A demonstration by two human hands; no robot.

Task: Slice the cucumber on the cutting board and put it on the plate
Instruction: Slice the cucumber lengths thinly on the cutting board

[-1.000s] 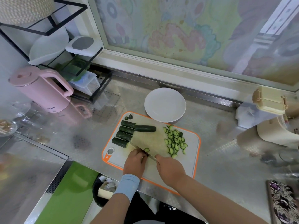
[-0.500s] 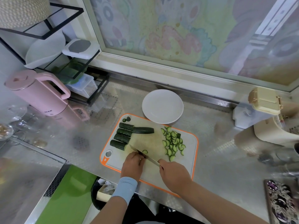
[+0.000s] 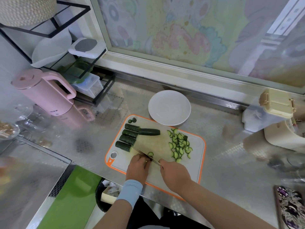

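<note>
An orange-rimmed cutting board lies on the steel counter. Several dark green cucumber lengths lie side by side at its left end, and a heap of thin slices lies at its right. My right hand grips a knife whose blade runs up and left across the board. My left hand, fingers curled, holds down a small cucumber piece right by the blade; the piece is mostly hidden. One fresh slice lies beside the blade. A white plate stands behind the board, bare.
A pink kettle and a black wire rack with containers stand at the left. A beige lidded box and a cream appliance are at the right. A patterned phone lies near the front right edge.
The knife and both hands stay over the same spot near the board's front, shifting only slightly as the blade works. The camera view has drifted a little.
</note>
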